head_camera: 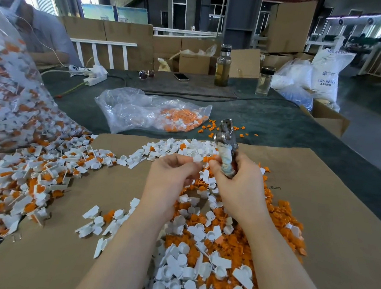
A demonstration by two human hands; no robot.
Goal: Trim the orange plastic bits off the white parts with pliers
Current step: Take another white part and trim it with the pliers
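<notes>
Pliers: metal pliers with cloth-wrapped handles point(226, 147), long axis near upright, nose pointing up and away, handles down in the palm.
Right hand: right hand point(234, 183) curled round the wrapped handles, thumb side toward the part.
Left hand: left hand point(171, 177) with fingertips pinching a small white plastic part with an orange bit point(203, 159), held above the cardboard, just left of the handles.
Work surface: flat brown cardboard sheet point(316, 198) on a dark green table cover point(265, 118).
Piles: untrimmed white-and-orange parts point(25, 178) heaped at left; mixed white pieces and orange offcuts point(211, 247) under the forearms; too many to count.
Bags: two clear plastic bags, a large full one point(12, 100) of white-and-orange parts at far left, a flatter one point(151, 112) mid-table with some inside.
Bottles: two clear bottles point(223, 66), upright, one with yellowish liquid.
Other: one phone point(181, 77), one pair of sunglasses point(146, 74).
</notes>
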